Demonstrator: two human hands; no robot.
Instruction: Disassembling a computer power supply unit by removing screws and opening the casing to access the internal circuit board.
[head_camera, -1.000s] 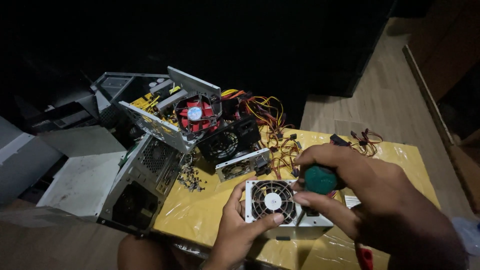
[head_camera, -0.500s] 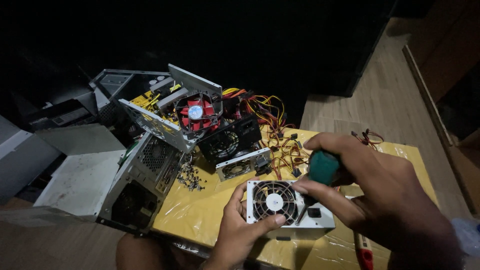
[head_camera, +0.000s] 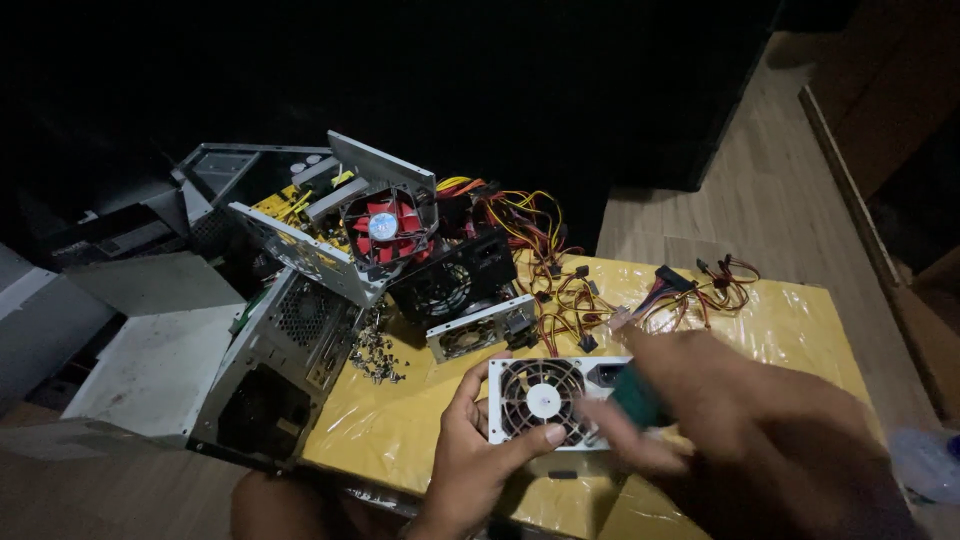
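Power supply unit (head_camera: 560, 400), fan face up, at front of yellow tabletop (head_camera: 420, 430). Left hand (head_camera: 480, 450) fingers clamped on its near edge; right hand (head_camera: 720, 420) fingers closed around green-handled screwdriver (head_camera: 632, 395). Risk: tip slipping off screw; unit sliding on plastic wrap.

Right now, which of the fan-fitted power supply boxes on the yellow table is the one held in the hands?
The silver box with the white-hubbed fan at the near edge, gripped by the left hand. The red-fan unit and black-fan unit sit untouched farther back.
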